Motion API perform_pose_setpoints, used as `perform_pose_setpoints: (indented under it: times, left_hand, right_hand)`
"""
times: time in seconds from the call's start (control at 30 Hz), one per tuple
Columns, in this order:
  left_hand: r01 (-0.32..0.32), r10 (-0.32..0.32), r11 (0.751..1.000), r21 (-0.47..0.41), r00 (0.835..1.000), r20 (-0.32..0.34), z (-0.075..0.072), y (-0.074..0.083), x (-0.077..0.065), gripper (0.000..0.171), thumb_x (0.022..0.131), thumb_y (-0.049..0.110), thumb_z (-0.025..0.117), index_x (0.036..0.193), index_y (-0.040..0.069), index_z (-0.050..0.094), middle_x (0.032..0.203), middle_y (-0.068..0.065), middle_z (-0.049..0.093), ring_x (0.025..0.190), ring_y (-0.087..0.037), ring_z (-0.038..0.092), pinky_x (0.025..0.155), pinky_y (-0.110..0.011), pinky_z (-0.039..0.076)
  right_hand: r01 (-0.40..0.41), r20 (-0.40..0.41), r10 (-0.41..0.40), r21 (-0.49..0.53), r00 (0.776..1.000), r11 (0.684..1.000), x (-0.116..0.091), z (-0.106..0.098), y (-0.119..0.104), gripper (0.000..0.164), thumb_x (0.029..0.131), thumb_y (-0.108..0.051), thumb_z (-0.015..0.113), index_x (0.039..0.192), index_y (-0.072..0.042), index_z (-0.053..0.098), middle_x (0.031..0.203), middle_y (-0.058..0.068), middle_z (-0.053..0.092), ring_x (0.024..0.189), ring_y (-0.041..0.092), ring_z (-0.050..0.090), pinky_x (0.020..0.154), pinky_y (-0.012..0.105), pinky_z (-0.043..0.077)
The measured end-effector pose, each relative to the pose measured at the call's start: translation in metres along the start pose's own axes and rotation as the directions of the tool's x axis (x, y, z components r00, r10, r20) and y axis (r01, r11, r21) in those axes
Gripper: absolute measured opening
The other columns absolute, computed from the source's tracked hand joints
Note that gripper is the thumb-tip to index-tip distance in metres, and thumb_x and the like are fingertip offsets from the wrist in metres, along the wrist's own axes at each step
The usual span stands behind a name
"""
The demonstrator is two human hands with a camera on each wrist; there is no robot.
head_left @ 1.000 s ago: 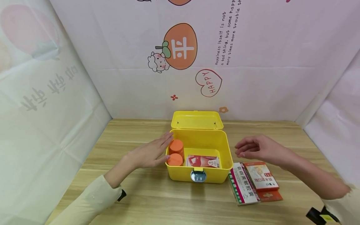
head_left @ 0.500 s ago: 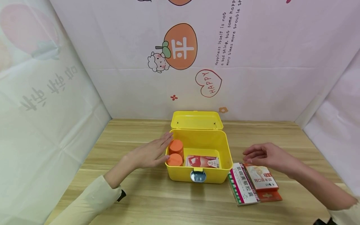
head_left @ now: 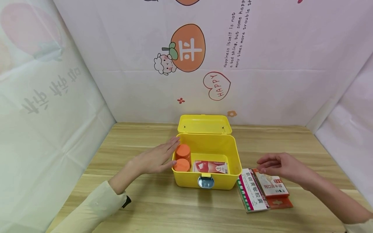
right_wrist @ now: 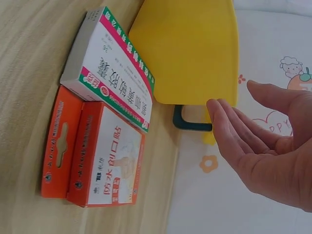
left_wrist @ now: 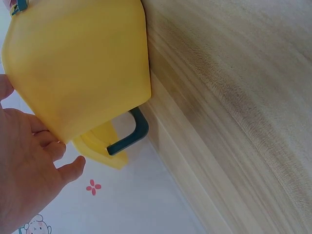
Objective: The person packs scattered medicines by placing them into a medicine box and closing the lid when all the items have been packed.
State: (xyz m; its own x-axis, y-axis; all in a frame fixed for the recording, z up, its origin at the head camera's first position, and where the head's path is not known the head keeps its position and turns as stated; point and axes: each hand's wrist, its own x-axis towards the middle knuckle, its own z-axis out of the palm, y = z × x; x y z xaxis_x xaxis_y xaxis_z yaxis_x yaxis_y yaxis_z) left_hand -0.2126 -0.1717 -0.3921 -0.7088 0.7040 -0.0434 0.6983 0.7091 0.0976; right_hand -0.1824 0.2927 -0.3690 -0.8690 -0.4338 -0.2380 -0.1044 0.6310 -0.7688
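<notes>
My left hand [head_left: 157,158] rests on the left rim of an open yellow plastic box [head_left: 209,183], fingers extended along the edge. Inside the box stand two orange-capped bottles [head_left: 182,165] at the left, and a red and white carton [head_left: 210,167] lies on its floor. In the head view my right hand [head_left: 284,166] hovers above the table, holding nothing, its fingers loosely bent. Below it lie a white medicine box [head_left: 253,191] with pink and green bands and an orange and white adhesive bandage box [head_left: 271,184], side by side.
The box's yellow lid [head_left: 205,124] is tipped back toward the printed cloth wall [head_left: 140,94]. A dark green handle [left_wrist: 139,129] shows behind the box in the left wrist view. Everything stands on a wood-grain table [head_left: 163,210].
My right hand has drifted right and slightly toward me, away from the box and over the bandage box. The left hand and the objects have stayed put.
</notes>
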Motion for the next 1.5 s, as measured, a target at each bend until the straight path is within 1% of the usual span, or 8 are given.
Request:
perform_pose_setpoints:
  times: [0.1, 0.33, 0.57, 0.87, 1.07, 1.2, 1.37, 1.5]
  left_hand:
    - [-0.003, 0.003, 1.000, 0.001, 1.000, -0.003, 0.001, 0.000, 0.000, 0.080, 0.104, 0.058, 0.028, 0.160, 0.004, 0.009, 0.170, -0.009, 0.003, 0.157, -0.024, 0.006, 0.125, -0.044, 0.025]
    - [0.002, -0.002, 1.000, -0.004, 1.000, 0.000, 0.001, 0.000, 0.000, 0.080, 0.104, 0.058, 0.028, 0.160, 0.005, 0.009, 0.169, -0.009, 0.003, 0.157, -0.024, 0.007, 0.124, -0.044, 0.026]
    - [0.010, -0.010, 1.000, -0.008, 1.000, 0.010, 0.001, 0.000, 0.000, 0.080, 0.104, 0.058, 0.028, 0.160, 0.005, 0.008, 0.170, -0.008, 0.003, 0.157, -0.023, 0.006, 0.125, -0.042, 0.024]
    - [0.008, -0.008, 1.000, -0.009, 1.000, 0.001, 0.000, 0.001, -0.001, 0.080, 0.104, 0.058, 0.029, 0.160, 0.005, 0.009, 0.170, -0.009, 0.003, 0.157, -0.023, 0.006, 0.125, -0.043, 0.025]
    - [0.013, -0.013, 1.000, -0.001, 1.000, 0.002, 0.001, 0.001, -0.001, 0.079, 0.104, 0.058, 0.028, 0.160, 0.006, 0.007, 0.170, -0.008, 0.002, 0.157, -0.022, 0.005, 0.125, -0.042, 0.024]
    - [0.014, -0.014, 1.000, 0.001, 1.000, -0.001, 0.001, 0.001, -0.001, 0.079, 0.104, 0.058, 0.028, 0.160, 0.006, 0.008, 0.170, -0.008, 0.003, 0.157, -0.022, 0.006, 0.125, -0.042, 0.024]
    - [0.006, -0.006, 1.000, 0.009, 1.000, -0.002, 0.001, 0.001, 0.000, 0.079, 0.104, 0.058, 0.029, 0.160, 0.005, 0.008, 0.170, -0.008, 0.003, 0.157, -0.022, 0.006, 0.125, -0.041, 0.024]
    - [0.014, -0.014, 1.000, 0.008, 1.000, 0.009, 0.001, 0.000, 0.001, 0.080, 0.104, 0.059, 0.027, 0.160, 0.007, 0.006, 0.170, -0.007, 0.001, 0.157, -0.020, 0.004, 0.125, -0.039, 0.023]
  right_hand:
    - [0.006, -0.010, -0.006, -0.004, 1.000, 1.000, -0.001, 0.002, 0.006, 0.045, 0.096, -0.023, 0.067, 0.128, 0.008, 0.058, 0.114, 0.015, 0.072, 0.097, 0.019, 0.071, 0.081, 0.029, 0.061]
    - [-0.026, -0.035, 0.026, -0.015, 0.999, 1.000, -0.003, 0.002, 0.018, 0.049, 0.094, -0.021, 0.069, 0.129, 0.011, 0.057, 0.116, 0.019, 0.071, 0.096, 0.017, 0.069, 0.078, 0.028, 0.060]
    - [-0.042, -0.058, 0.040, -0.038, 0.998, 0.998, -0.006, -0.002, 0.030, 0.047, 0.096, -0.020, 0.066, 0.128, 0.012, 0.056, 0.115, 0.020, 0.070, 0.095, 0.011, 0.069, 0.079, 0.029, 0.060]
    - [-0.079, -0.081, 0.072, -0.079, 0.994, 0.994, -0.009, -0.006, 0.040, 0.047, 0.096, -0.022, 0.065, 0.128, 0.012, 0.056, 0.114, 0.018, 0.071, 0.095, 0.011, 0.068, 0.075, 0.023, 0.056]
    - [-0.114, -0.120, 0.098, -0.139, 0.988, 0.984, -0.006, -0.009, 0.048, 0.044, 0.095, -0.020, 0.067, 0.124, 0.012, 0.059, 0.107, 0.012, 0.073, 0.092, 0.012, 0.067, 0.073, 0.023, 0.056]
    - [-0.129, -0.136, 0.108, -0.161, 0.985, 0.978, -0.004, -0.011, 0.055, 0.043, 0.093, -0.019, 0.069, 0.120, 0.013, 0.060, 0.102, 0.011, 0.074, 0.090, 0.015, 0.068, 0.071, 0.024, 0.055]
    - [-0.143, -0.153, 0.117, -0.175, 0.981, 0.974, -0.003, -0.011, 0.063, 0.045, 0.092, -0.020, 0.070, 0.119, 0.014, 0.059, 0.100, 0.010, 0.074, 0.089, 0.016, 0.068, 0.069, 0.024, 0.055]
    - [-0.151, -0.181, 0.111, -0.227, 0.977, 0.962, 0.001, -0.010, 0.072, 0.048, 0.088, -0.023, 0.074, 0.115, 0.014, 0.061, 0.097, 0.010, 0.073, 0.087, 0.018, 0.067, 0.067, 0.026, 0.054]
